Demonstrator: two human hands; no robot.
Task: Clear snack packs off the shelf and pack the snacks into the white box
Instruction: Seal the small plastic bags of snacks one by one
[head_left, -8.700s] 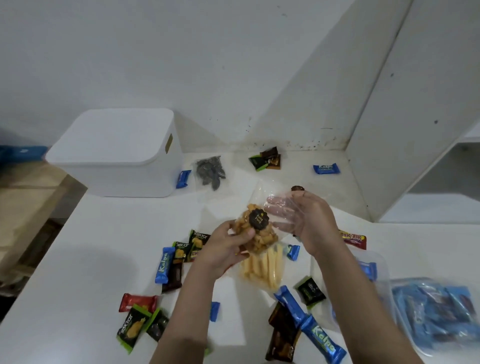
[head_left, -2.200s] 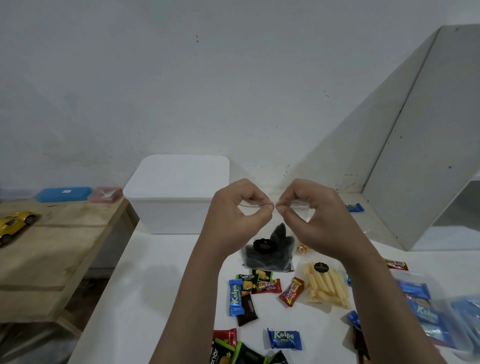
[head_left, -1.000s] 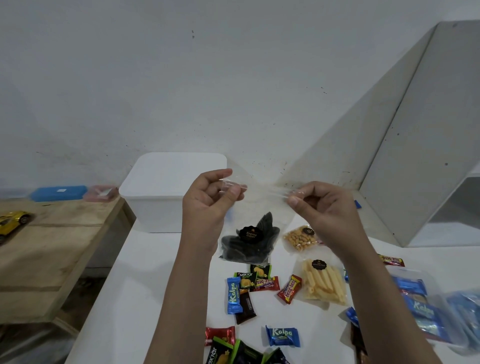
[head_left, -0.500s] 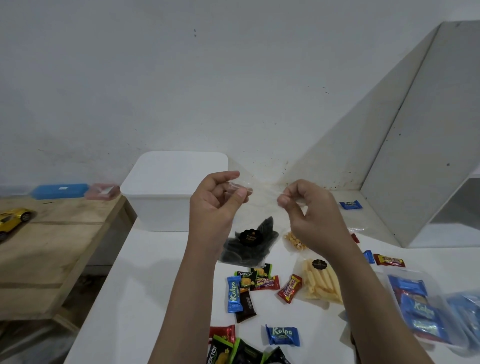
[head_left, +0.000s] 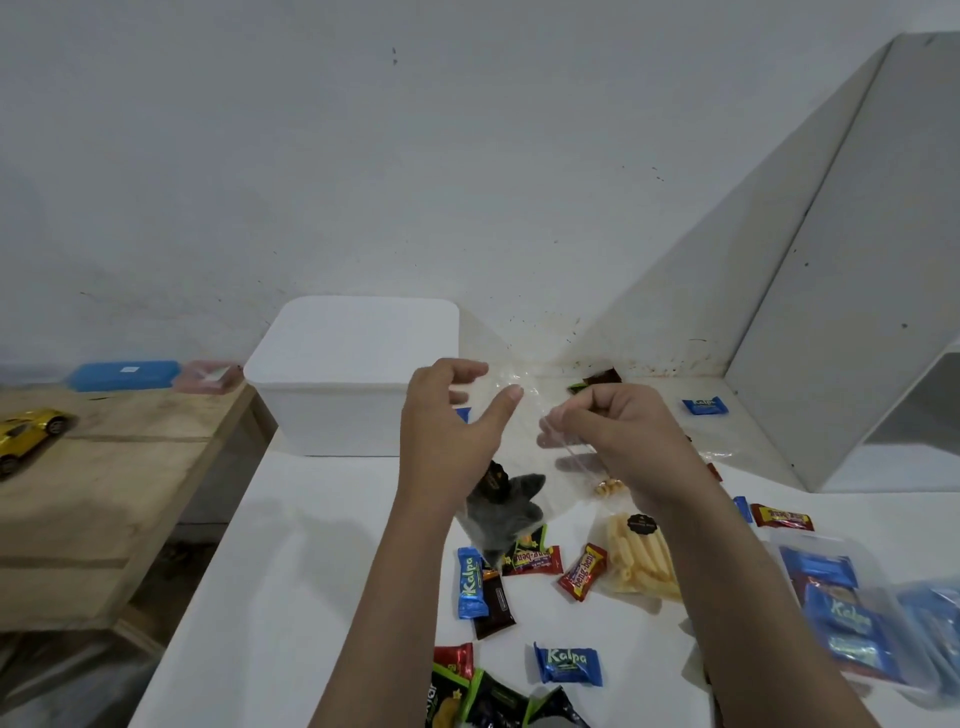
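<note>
Right-hand grip (head_left: 618, 436) on clear bag (head_left: 524, 415) above white tabletop (head_left: 311, 571).

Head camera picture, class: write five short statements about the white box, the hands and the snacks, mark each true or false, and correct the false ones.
1. The white box has its lid on. True.
2. The right hand pinches a clear plastic bag. True.
3. The left hand rests flat on the white table. False: it is raised above the table, fingers loosely curled beside the bag.
4. A yellow toy car stands on top of the white box. False: it stands on the wooden table at the left.
5. A pack of pale yellow sticks lies on the white table. True.
</note>
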